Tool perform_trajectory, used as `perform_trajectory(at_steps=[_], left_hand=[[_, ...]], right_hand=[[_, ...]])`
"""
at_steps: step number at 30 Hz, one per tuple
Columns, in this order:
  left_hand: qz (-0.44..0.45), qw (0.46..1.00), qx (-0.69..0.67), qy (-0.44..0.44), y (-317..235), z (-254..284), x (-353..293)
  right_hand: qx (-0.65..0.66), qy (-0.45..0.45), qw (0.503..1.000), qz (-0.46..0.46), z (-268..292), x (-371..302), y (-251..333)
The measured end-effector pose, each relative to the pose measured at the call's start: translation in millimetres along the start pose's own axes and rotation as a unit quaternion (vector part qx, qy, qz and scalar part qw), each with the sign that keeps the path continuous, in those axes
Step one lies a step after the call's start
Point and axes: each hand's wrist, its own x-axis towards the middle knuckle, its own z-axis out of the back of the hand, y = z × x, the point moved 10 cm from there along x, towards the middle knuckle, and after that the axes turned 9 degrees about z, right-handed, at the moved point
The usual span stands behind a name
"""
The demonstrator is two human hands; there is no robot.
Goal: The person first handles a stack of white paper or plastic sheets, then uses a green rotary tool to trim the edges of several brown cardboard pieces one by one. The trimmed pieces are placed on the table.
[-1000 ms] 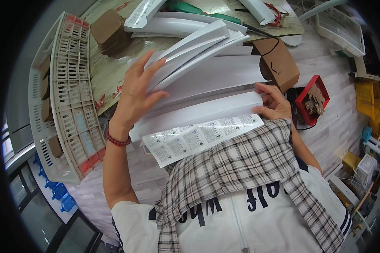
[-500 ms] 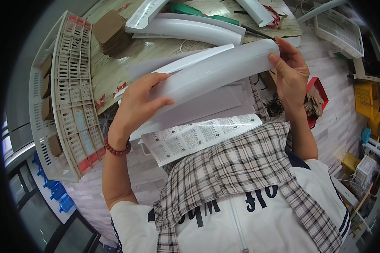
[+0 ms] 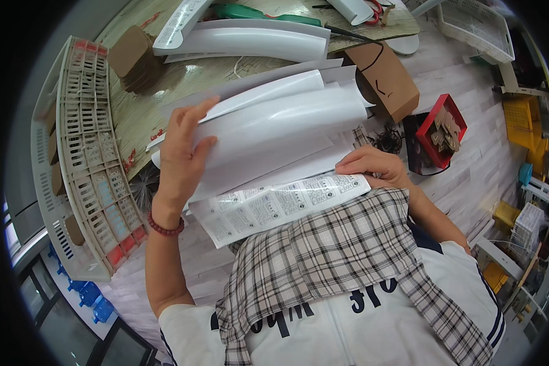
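A curled white sheet point(image 3: 274, 119) lies over several other white sheets in front of me, bowed upward along its length. At its left end rests my left hand point(image 3: 186, 149), thumb and fingers apart, touching the paper without a closed grip. My right hand point(image 3: 381, 168) is closed on the right end of a printed label sheet point(image 3: 274, 207), glossy and covered with small black-and-white blocks. That sheet lies across my lap on a plaid apron point(image 3: 323, 238). Some of the right hand's fingertips are hidden by the paper.
Brown card pieces point(image 3: 131, 58) are stacked on the table point(image 3: 146, 116), near curled sheets point(image 3: 250, 43) and a green-handled tool point(image 3: 268, 15). A white plastic crate point(image 3: 82, 152) stands left. To the right are a cardboard box point(image 3: 387, 79) and a red box point(image 3: 439, 131) holding brown pieces.
The curled white sheet has been lowered onto the others. My right hand has left its right end and come down to the label sheet. My left hand has loosened its hold.
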Motion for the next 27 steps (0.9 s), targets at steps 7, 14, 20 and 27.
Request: perform_trajectory(at_steps=[7,14,20,27], left_hand=[[-0.14,0.954,0.195,0.179,-20.6,-49.8,-38.9],[-0.09,0.938,0.234,0.238,-12.5,-68.6,-43.1],[-0.052,0.958,0.128,0.253,-15.9,-62.4,-38.6],[-0.065,0.962,0.117,0.239,-8.2,-59.4,-30.4]], right_hand=[[-0.166,-0.044,0.966,0.192,0.3,-0.2,49.2],[-0.198,-0.095,0.96,0.173,1.2,-8.2,47.9],[-0.376,-0.075,0.886,0.26,-8.3,-24.8,74.0],[-0.15,0.004,0.981,0.122,-18.5,-25.6,30.8]])
